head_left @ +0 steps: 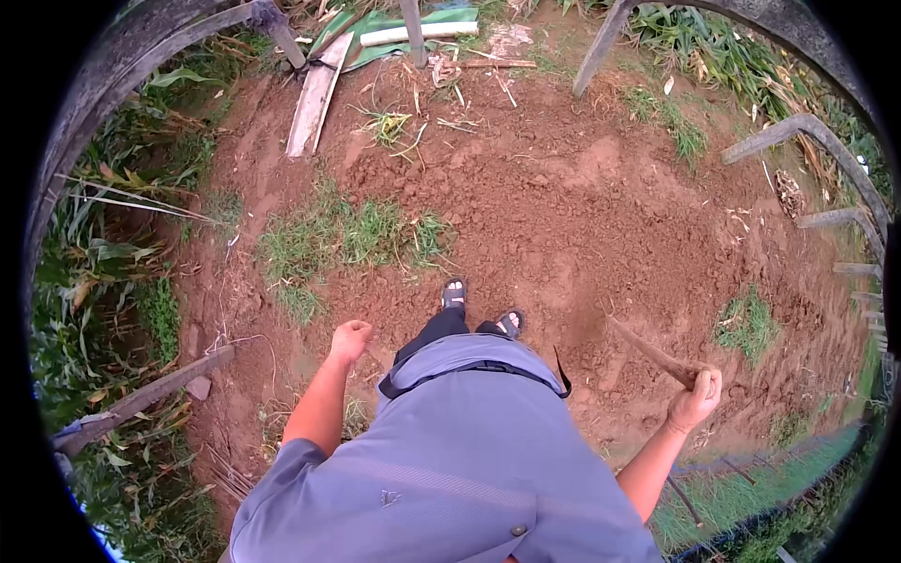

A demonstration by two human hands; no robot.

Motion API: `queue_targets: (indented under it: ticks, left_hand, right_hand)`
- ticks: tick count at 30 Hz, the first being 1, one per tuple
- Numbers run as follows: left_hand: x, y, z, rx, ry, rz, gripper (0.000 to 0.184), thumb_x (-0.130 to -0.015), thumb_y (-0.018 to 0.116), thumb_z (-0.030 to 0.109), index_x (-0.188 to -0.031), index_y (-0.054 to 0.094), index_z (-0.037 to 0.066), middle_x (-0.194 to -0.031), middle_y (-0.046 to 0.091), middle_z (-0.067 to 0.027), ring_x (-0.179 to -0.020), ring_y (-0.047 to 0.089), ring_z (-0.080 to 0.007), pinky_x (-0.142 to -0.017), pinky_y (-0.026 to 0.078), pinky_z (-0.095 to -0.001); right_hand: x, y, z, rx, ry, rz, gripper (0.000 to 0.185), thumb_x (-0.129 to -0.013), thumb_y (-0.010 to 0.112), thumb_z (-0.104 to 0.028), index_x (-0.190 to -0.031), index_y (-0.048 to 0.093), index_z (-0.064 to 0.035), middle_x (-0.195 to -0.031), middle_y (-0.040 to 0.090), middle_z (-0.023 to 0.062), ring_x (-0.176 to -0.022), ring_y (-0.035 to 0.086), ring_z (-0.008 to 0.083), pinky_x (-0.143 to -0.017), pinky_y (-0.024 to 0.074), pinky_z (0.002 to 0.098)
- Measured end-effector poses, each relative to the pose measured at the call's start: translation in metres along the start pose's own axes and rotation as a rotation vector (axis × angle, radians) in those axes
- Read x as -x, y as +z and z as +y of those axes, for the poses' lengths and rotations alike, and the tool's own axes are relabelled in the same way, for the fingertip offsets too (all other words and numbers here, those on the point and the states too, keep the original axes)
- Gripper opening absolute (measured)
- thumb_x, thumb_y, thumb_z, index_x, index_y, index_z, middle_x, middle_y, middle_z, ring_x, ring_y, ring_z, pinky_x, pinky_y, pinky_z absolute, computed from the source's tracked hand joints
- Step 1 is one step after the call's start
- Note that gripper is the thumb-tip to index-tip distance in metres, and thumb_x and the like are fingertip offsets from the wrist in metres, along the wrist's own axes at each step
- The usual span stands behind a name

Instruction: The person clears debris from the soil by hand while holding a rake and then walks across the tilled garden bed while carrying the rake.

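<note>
My right hand (696,402) is closed round a brown wooden stick (652,351) at my right side. The stick slants away from my fist toward the bare soil, and its far end is blurred against the ground, so I cannot tell whether a tool head is on it. Out to my left, my left hand (351,342) hangs in the air with its fingers curled in, and nothing shows in it. Below me, my feet in dark sandals (454,293) stand on loose reddish soil (544,225).
Grass clumps (352,235) grow ahead to the left, and another tuft (746,324) at right. A pale board (319,94) lies near a green sheet (383,30). Curved grey frame posts (601,47) ring the plot. Tall leafy plants (103,263) line the left side.
</note>
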State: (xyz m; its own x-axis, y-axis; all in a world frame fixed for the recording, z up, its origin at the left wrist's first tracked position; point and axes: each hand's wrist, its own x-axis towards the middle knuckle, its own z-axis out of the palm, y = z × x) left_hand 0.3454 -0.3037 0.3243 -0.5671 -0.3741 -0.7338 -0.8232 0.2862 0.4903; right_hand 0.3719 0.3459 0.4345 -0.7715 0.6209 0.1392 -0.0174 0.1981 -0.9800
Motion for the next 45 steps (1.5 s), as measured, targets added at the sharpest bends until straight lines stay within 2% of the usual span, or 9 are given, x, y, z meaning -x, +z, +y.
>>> queue_targets:
  ticks: [13, 19, 24, 27, 33, 36, 38, 42, 45]
  left_hand:
    - [0.015, 0.015, -0.013, 0.079, -0.108, -0.028, 0.024, -0.088, 0.065, 0.016, -0.106, 0.066, 0.001, -0.086, 0.069, -0.0074, -0.064, 0.067, -0.0174, -0.053, 0.050, -0.0300]
    - [0.016, 0.010, -0.003, 0.108, -0.136, -0.027, 0.024, -0.088, 0.063, 0.015, -0.107, 0.066, 0.002, -0.083, 0.068, -0.0074, -0.063, 0.065, -0.0161, -0.052, 0.049, -0.0295]
    - [0.022, -0.008, 0.026, 0.033, -0.155, 0.025, 0.021, -0.089, 0.065, 0.017, -0.102, 0.066, 0.001, -0.085, 0.068, -0.0060, -0.071, 0.064, -0.0158, -0.063, 0.053, -0.0316]
    - [-0.009, -0.010, 0.055, 0.226, -0.116, 0.008, 0.020, -0.090, 0.065, 0.017, -0.103, 0.066, 0.002, -0.086, 0.068, -0.0045, -0.073, 0.064, -0.0148, -0.064, 0.052, -0.0298]
    - [-0.079, 0.050, 0.193, 0.054, 0.321, -0.328, 0.033, -0.088, 0.066, 0.013, -0.119, 0.064, 0.002, -0.094, 0.066, -0.0023, -0.082, 0.061, -0.0112, -0.078, 0.052, -0.0275]
    - [-0.087, 0.096, 0.282, -0.203, 1.003, -0.325, 0.070, -0.076, 0.075, 0.023, -0.141, 0.049, 0.012, -0.125, 0.057, -0.0194, -0.118, 0.056, -0.0333, -0.105, 0.044, -0.0412]
    - [-0.083, 0.127, 0.327, -0.061, 1.213, -0.280, 0.054, -0.074, 0.076, 0.018, -0.125, 0.059, 0.010, -0.114, 0.060, -0.0168, -0.111, 0.058, -0.0349, -0.106, 0.041, -0.0449]
    - [-0.112, 0.136, 0.380, -0.197, 1.265, -0.406, 0.031, -0.072, 0.075, 0.014, -0.100, 0.064, 0.010, -0.101, 0.064, -0.0119, -0.105, 0.059, -0.0345, -0.098, 0.044, -0.0472]
    - [-0.076, 0.128, 0.408, -0.010, 1.282, -0.473, 0.020, -0.071, 0.074, 0.015, -0.086, 0.061, 0.012, -0.091, 0.062, -0.0084, -0.093, 0.060, -0.0327, -0.086, 0.047, -0.0440]
  right_hand:
    - [-0.069, 0.070, -0.117, -0.470, -0.092, -0.242, 0.033, -0.095, 0.054, -0.025, -0.071, 0.037, -0.0108, -0.070, 0.038, 0.0033, -0.070, 0.037, 0.0181, -0.073, 0.0353, 0.0349]
    - [-0.079, 0.165, -0.154, -0.620, -0.073, -0.371, 0.030, -0.094, 0.052, -0.025, -0.071, 0.038, -0.0110, -0.069, 0.037, 0.0033, -0.071, 0.038, 0.0193, -0.078, 0.0365, 0.0379]
    - [-0.065, 0.295, -0.068, -0.723, 0.100, -0.482, 0.017, -0.088, 0.059, -0.012, -0.076, 0.049, -0.0047, -0.076, 0.053, 0.0073, -0.079, 0.050, 0.0194, -0.083, 0.0435, 0.0394]
    - [-0.046, 0.339, -0.019, -0.563, 0.010, -0.482, 0.015, -0.087, 0.061, -0.015, -0.082, 0.051, -0.0058, -0.078, 0.053, 0.0066, -0.081, 0.052, 0.0213, -0.092, 0.0430, 0.0422]
    - [-0.072, 0.369, -0.030, -0.546, 0.108, -0.590, 0.021, -0.087, 0.065, -0.023, -0.085, 0.052, -0.0073, -0.086, 0.055, 0.0070, -0.089, 0.053, 0.0215, -0.099, 0.0406, 0.0450]
    - [-0.065, 0.414, -0.066, -0.437, 0.096, -0.659, 0.023, -0.088, 0.067, -0.025, -0.085, 0.052, -0.0074, -0.086, 0.054, 0.0061, -0.088, 0.052, 0.0205, -0.100, 0.0404, 0.0444]
    - [-0.058, 0.450, -0.090, -0.388, 0.068, -0.686, 0.024, -0.088, 0.067, -0.026, -0.085, 0.052, -0.0075, -0.087, 0.054, 0.0059, -0.088, 0.052, 0.0196, -0.095, 0.0412, 0.0418]
    - [-0.070, 0.481, -0.127, -0.520, 0.299, -0.579, 0.025, -0.088, 0.069, -0.023, -0.083, 0.055, -0.0027, -0.089, 0.058, 0.0071, -0.088, 0.054, 0.0195, -0.091, 0.0435, 0.0405]
    - [-0.090, 0.476, -0.169, -0.579, 0.086, -0.604, 0.028, -0.088, 0.067, -0.025, -0.078, 0.049, -0.0064, -0.082, 0.052, 0.0055, -0.082, 0.048, 0.0204, -0.085, 0.0413, 0.0376]
